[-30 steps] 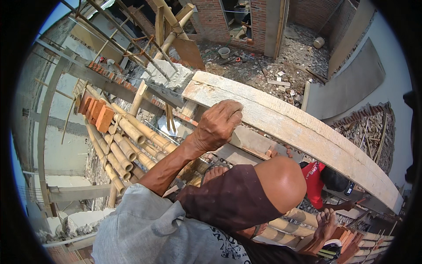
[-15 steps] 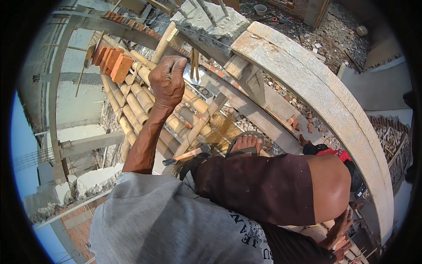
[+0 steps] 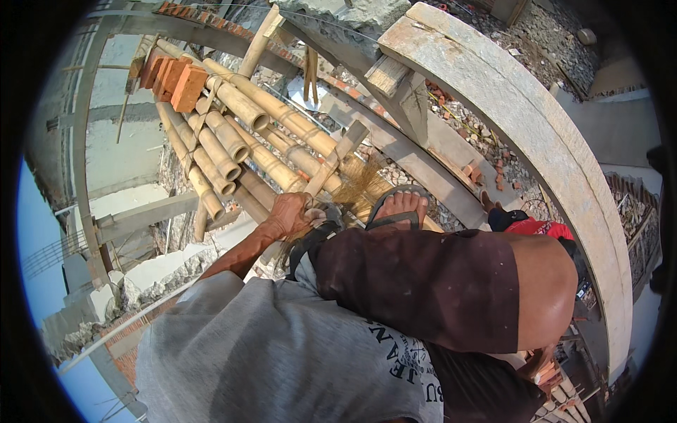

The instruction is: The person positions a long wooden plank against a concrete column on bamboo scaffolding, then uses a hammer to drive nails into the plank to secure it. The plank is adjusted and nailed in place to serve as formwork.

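Note:
My left hand (image 3: 290, 215) reaches down beside my sandalled foot (image 3: 402, 206), its fingers curled over the hammer's handle. The hammer's dark head (image 3: 328, 211) shows just past my fingers; the hand hides most of the handle. The hand sits at the near end of a stack of bamboo poles (image 3: 226, 134), close to a slanting wooden piece (image 3: 338, 156). My right hand cannot be made out. A bit of bare skin shows below my raised knee (image 3: 546, 292), but I cannot tell whether it is a hand or a foot.
Several orange bricks (image 3: 178, 83) rest on the bamboo's far end. A curved concrete beam (image 3: 522, 127) sweeps along the right, above rubble (image 3: 539, 53). A person in red (image 3: 539, 227) is lower down beyond it. Broken concrete (image 3: 134, 282) lies at the left.
My left hand, raised as a fist over the bamboo before, has come down onto the hammer lying near my foot. The view has shifted slightly.

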The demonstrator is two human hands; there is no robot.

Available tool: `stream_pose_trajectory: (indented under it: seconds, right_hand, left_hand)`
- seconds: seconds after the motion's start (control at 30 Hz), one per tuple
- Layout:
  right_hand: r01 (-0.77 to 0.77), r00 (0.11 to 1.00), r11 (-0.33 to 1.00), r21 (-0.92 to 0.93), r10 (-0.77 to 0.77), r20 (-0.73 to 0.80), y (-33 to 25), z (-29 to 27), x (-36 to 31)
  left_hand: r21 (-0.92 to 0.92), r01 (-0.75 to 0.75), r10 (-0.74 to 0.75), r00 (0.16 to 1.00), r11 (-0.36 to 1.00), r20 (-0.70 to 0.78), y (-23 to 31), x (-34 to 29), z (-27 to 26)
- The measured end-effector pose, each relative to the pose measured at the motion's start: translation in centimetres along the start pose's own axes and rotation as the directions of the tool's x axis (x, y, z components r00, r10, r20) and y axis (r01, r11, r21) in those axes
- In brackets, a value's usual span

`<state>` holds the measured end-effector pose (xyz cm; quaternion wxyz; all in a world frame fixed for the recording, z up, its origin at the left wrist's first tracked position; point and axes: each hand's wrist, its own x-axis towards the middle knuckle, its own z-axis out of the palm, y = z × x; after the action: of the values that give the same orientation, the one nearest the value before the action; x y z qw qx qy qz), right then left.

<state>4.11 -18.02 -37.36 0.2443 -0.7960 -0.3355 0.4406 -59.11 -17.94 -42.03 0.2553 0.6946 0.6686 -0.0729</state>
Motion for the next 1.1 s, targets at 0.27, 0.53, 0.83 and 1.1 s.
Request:
stream_pose_trajectory:
  seconds: [0.27, 0.53, 0.83, 1.1]
  right_hand:
    - [0.021, 0.994, 0.999, -0.043, -0.016, 0.111, 5.2, -3.3, -0.1]
    - [-0.142, 0.984, 0.985, 0.097, 0.13, 0.123, 8.5, -2.1, -1.1]
    - [0.058, 0.991, 0.992, 0.11, -0.071, 0.117, 1.2, 4.5, -2.0]
    - [0.073, 0.918, 0.875, 0.479, -0.246, 0.311, -2.6, 12.1, -1.0]
  left_hand:
    - [0.117, -0.176, 0.15, 0.967, 0.977, 0.206, -1.5, -0.7, 3.8]
    - [0.102, -0.102, 0.092, 0.991, 0.989, 0.102, 1.4, -4.0, -2.9]
    - [0.093, -0.396, 0.377, 0.91, 0.914, 0.172, 9.8, 6.1, -8.1]
    - [-0.382, -0.631, 0.73, 0.646, 0.676, 0.225, 26.7, 19.6, 1.8]
